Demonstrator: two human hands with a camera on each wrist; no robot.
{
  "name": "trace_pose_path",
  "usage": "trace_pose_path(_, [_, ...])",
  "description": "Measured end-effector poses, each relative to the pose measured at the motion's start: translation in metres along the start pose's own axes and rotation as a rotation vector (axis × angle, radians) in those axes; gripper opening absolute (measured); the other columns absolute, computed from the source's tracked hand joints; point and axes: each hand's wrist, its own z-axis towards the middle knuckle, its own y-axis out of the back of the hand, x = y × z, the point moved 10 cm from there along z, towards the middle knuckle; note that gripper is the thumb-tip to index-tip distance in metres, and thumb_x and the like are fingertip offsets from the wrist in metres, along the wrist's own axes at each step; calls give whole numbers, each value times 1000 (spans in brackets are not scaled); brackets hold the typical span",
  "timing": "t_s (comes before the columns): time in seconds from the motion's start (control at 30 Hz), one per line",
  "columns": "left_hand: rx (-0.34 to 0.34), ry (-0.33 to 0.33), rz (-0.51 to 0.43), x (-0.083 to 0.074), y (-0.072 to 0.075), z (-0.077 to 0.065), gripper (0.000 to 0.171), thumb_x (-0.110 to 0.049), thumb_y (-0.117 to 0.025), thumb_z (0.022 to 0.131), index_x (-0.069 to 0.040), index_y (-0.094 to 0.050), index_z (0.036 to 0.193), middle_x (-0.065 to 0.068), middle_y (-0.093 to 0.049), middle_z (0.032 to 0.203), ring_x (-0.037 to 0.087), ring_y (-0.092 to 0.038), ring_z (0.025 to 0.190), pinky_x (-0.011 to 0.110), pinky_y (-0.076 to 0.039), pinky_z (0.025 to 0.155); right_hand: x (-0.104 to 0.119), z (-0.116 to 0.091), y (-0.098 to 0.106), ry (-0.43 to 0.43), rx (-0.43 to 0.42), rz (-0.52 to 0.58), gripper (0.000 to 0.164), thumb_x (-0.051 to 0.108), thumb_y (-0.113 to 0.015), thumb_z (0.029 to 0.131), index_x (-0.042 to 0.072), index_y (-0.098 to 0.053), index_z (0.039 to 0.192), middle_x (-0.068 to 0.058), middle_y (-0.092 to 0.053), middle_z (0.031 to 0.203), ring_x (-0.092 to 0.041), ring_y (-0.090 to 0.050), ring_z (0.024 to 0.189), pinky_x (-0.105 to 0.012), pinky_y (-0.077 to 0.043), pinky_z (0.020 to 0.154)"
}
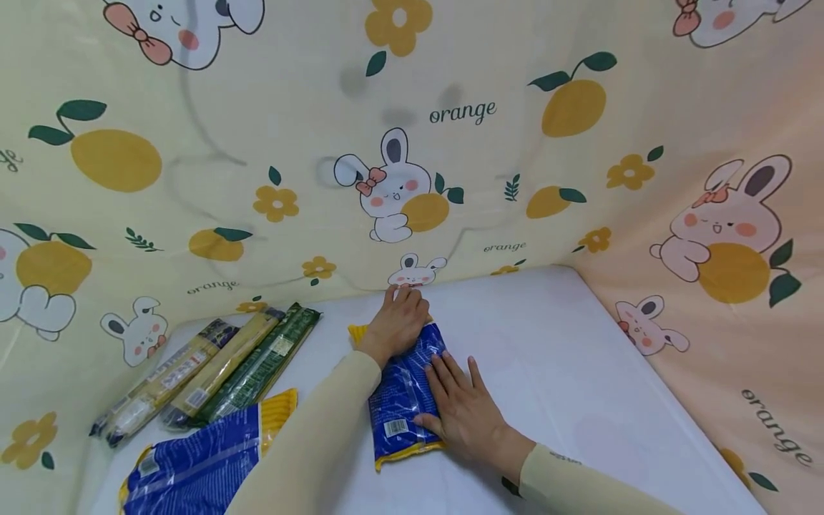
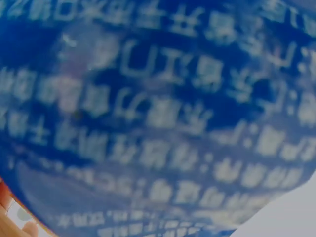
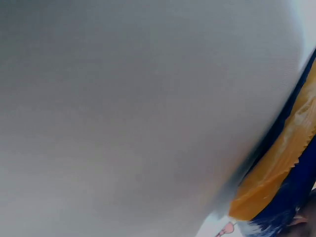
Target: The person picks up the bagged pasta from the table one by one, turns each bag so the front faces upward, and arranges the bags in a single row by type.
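Nearest, at lower left, a side bag (image 1: pixel 196 461) lies on the table (image 1: pixel 547 372). Next comes the right hand (image 1: pixel 466 408), fingers spread and straight against the right side of the centre bag (image 1: pixel 400 400), which lies between the hands. Its creased, glossy film suggests a soft, slippery, fairly heavy load, best held round the body rather than by the yellow ends. The left hand (image 1: pixel 400 322) bends over the far end; with fingertips hidden, I cannot tell whether it grips. Left of it lie three packets (image 1: pixel 224 366), before the cloth (image 1: pixel 290 107).
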Motion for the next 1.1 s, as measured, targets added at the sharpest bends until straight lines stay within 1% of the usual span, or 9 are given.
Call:
trace_pose_path(0.13, [-21, 6, -14, 4, 6, -3, 29, -31, -41, 115, -9, -59, 123, 11, -57, 131, 34, -45, 135, 60, -30, 122, -5, -3, 10, -5, -74, -49, 81, 71, -37, 106, 12, -44, 161, -15, -37, 170, -36, -29, 159, -68, -21, 125])
trace_pose_path(0.27, [-29, 16, -19, 7, 12, -5, 29, -32, -42, 114, -9, -59, 122, 11, -57, 132, 33, -46, 136, 60, -30, 123, -14, -12, 25, 12, -219, -88, 71, 62, -44, 108, 7, -55, 151, -17, -54, 155, -37, -48, 145, -68, -33, 118])
trace_pose_path(0.43, [-41, 13, -33, 10, 18, -8, 30, -33, -43, 114, -8, -60, 120, 12, -57, 132, 34, -47, 134, 60, -30, 122, -29, -36, 41, 24, -434, -121, 53, 49, -44, 108, 2, -65, 118, -17, -67, 119, -36, -63, 113, -67, -45, 103])
trace_pose_path(0.53, [-42, 7, -41, 11, 21, -11, 30, -33, -43, 114, -7, -59, 118, 13, -57, 131, 35, -47, 133, 60, -30, 121, -32, -51, 43, 39, -498, -134, 52, 48, -37, 109, 3, -62, 98, -14, -65, 101, -35, -63, 97, -63, -48, 93])
trace_pose_path(0.6, [-48, 5, -45, 13, 23, -12, 29, -32, -44, 114, -7, -59, 116, 13, -57, 129, 36, -46, 132, 61, -29, 121, -31, -58, 41, 50, -505, -141, 55, 49, -32, 111, 5, -58, 90, -12, -62, 93, -34, -61, 90, -58, -47, 87])
trace_pose_path(0.67, [-51, 6, -45, 14, 26, -14, 29, -31, -44, 114, -7, -59, 114, 13, -57, 129, 36, -45, 131, 61, -29, 121, -29, -61, 39, 55, -500, -144, 55, 50, -33, 111, 6, -55, 87, -11, -59, 88, -33, -59, 86, -55, -46, 83])
trace_pose_path(0.9, [-55, -7, -55, 13, 37, -16, 27, -27, -39, 115, -8, -57, 119, 12, -56, 135, 34, -43, 133, 61, -25, 124, -23, -61, 35, 42, -438, -134, 41, 41, -67, 96, 7, -51, 81, -6, -49, 77, -31, -54, 81, -53, -46, 83])
trace_pose_path(1.0, [-64, -22, -56, 10, 40, -16, 27, -24, -37, 115, -8, -57, 121, 11, -56, 135, 33, -44, 133, 61, -25, 125, -21, -60, 32, 48, -412, -134, 40, 38, -71, 94, 6, -51, 82, -5, -47, 76, -30, -53, 81, -54, -47, 85])
trace_pose_path(1.1, [-76, -31, -46, 10, 41, -17, 27, -24, -37, 115, -8, -57, 122, 11, -56, 135, 33, -44, 132, 62, -26, 124, -19, -60, 33, 67, -420, -141, 36, 35, -70, 94, 5, -53, 84, -6, -48, 76, -30, -52, 80, -53, -47, 85])
